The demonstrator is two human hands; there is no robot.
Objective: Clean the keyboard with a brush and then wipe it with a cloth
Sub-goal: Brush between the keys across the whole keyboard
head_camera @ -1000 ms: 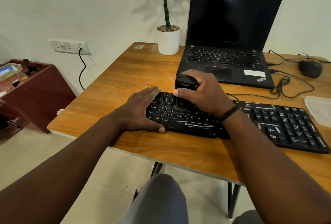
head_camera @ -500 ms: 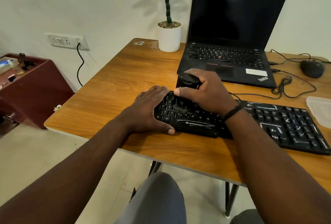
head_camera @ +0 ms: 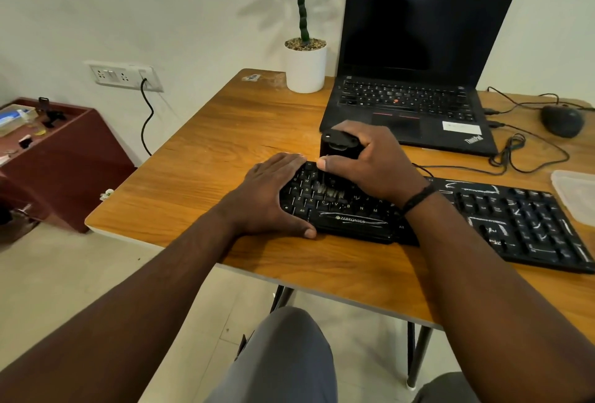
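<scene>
Over the last second the brush [head_camera: 335,158] in the right hand [head_camera: 370,164] keeps to nearly the same patch of keys, its bristles blurred against the letter rows just under the thumb, so the change is small strokes on one spot rather than travel along the board. The right hand is closed around the black brush body, fingers wrapped over its top and far side, thumb pressed to its near face. The left hand [head_camera: 273,193] stays flat and spread on the left end of the keyboard [head_camera: 515,222], fingers lying over the outer keys and thumb hooked on the front edge, pinning it to the worktop [head_camera: 225,145]. The keyboard lies under both hands and runs well off past the right wrist, where pale streaks still mark the number pad and arrow keys. That suggests the brushing step is in an early stretch, with most of the board to the right still to do. No cloth can be made out near either hand; a translucent lid or container [head_camera: 576,196] sits beyond the keyboard's far right end.
</scene>
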